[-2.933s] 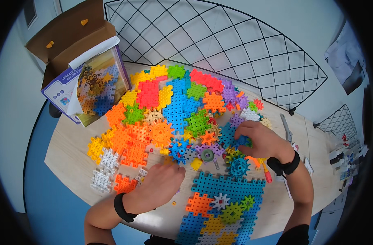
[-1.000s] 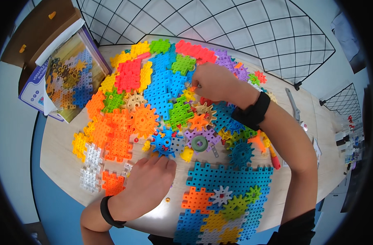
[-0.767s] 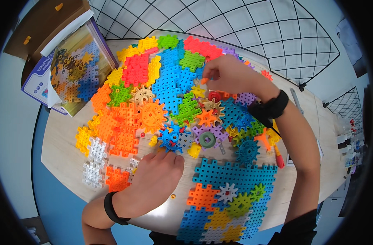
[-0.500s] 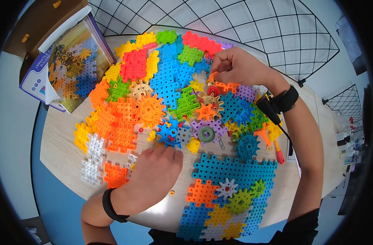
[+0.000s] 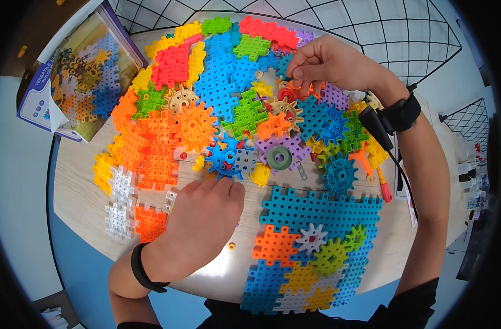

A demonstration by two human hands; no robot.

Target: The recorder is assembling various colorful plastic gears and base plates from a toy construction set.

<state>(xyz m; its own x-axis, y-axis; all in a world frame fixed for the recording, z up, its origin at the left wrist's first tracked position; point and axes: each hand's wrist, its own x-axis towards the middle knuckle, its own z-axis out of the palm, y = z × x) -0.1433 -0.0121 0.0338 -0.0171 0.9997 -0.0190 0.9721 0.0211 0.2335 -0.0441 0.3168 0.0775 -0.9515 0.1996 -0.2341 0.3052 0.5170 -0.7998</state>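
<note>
My left hand (image 5: 205,216) rests low on the table with its fingers curled and pressed together. Its fingertips are hidden; anything in them cannot be made out. Just beyond lie a blue gear (image 5: 226,157), a grey perforated plate (image 5: 245,160) and a yellow piece (image 5: 260,175). My right hand (image 5: 332,64) hovers over the far right of the pile, fingers loosely bent and apart, with nothing visible between them. Below it are orange pieces (image 5: 318,88), a red round piece (image 5: 286,95) and a purple plate (image 5: 334,95). Nearer me lies a joined panel of teal plates (image 5: 322,211) bearing a white gear (image 5: 311,239) and a lime gear (image 5: 330,256).
Orange plates (image 5: 158,148) and a large orange gear (image 5: 195,127) lie left of centre, with light-blue plates (image 5: 217,82) behind. A box (image 5: 91,77) stands at the far left. Black wire mesh (image 5: 338,24) borders the back. A red-handled screwdriver (image 5: 385,189) lies at right.
My right hand has let go of a small orange piece and risen slightly, its fingers parting. My left hand stays in nearly the same place. The whole view has shifted a little.
</note>
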